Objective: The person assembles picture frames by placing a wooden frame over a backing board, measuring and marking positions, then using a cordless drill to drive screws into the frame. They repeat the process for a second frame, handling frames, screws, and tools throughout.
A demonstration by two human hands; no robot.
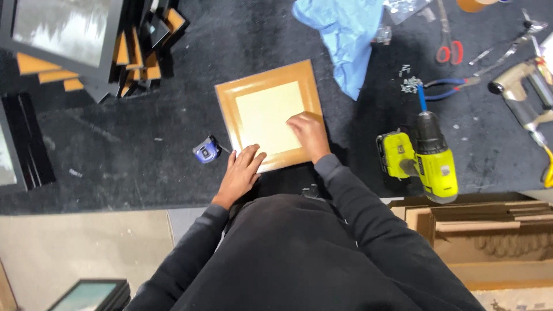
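Note:
A square wooden frame back [262, 86] with a pale yellow panel [266, 115] in its middle lies flat on the dark bench. My left hand [241, 173] rests fingers apart on the frame's near left corner. My right hand [309, 133] presses on the panel's near right part, fingers curled down. Neither hand holds anything. A small blue tape measure [207, 151] lies just left of my left hand.
A yellow-green cordless drill [423, 158] lies to the right, with blue pliers [446, 87], red scissors [448, 50], loose screws [410, 83] and a nail gun [521, 92] beyond. A blue cloth [345, 31] lies behind the frame. Black frames [86, 40] are stacked far left. Cardboard boxes [489, 230] stand lower right.

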